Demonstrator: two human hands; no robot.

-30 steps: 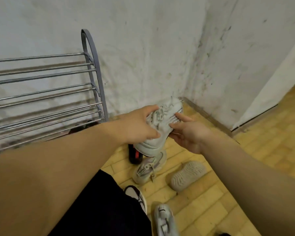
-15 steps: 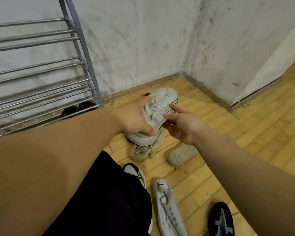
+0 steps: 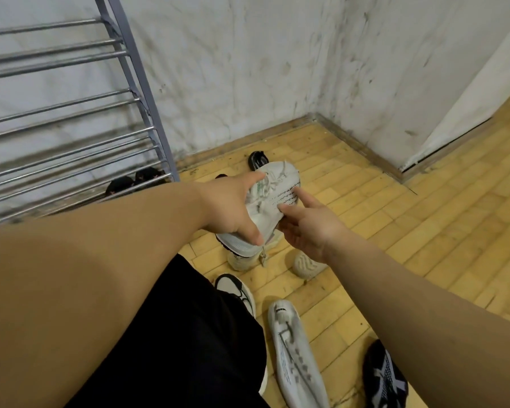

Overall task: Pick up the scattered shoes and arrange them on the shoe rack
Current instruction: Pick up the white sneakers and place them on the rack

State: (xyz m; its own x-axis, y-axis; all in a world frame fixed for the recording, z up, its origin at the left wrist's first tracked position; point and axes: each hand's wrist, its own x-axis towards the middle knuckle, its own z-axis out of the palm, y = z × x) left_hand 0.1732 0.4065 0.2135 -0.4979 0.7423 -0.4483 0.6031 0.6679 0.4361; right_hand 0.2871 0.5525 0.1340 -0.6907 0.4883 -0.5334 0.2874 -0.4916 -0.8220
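Upper left of frame: grey metal-tube shoe rack [image 3: 71, 113] against a scuffed white wall [image 3: 248, 69], its rails bare. At its lowest tier, a pair of black shoes [image 3: 136, 181]; whether they sit on the rail or on the floor, I cannot tell.

Centre: left hand [image 3: 233, 207] grasps a white lace-up sneaker [image 3: 274, 187], thumb low on the sole edge, fingers over the top. The sneaker is held in the air above the yellow wood-block floor [image 3: 424, 231], well apart from the rack.

Beyond it, near the wall, a small black shoe [image 3: 258, 160]. Directly beneath it, a beige sneaker [image 3: 242, 260] on the floor.

Right hand [image 3: 309, 228], just right of centre, lies unclenched, forefinger and thumb tips touching the sneaker's printed side.

Below that hand, an upturned cream sole [image 3: 306, 265].

Lower centre: black trouser leg [image 3: 174, 334], a white-and-black sneaker [image 3: 236, 290] beside it, then a long white shoe [image 3: 295, 354].

Lower right: black-and-white mesh shoe [image 3: 384, 378].
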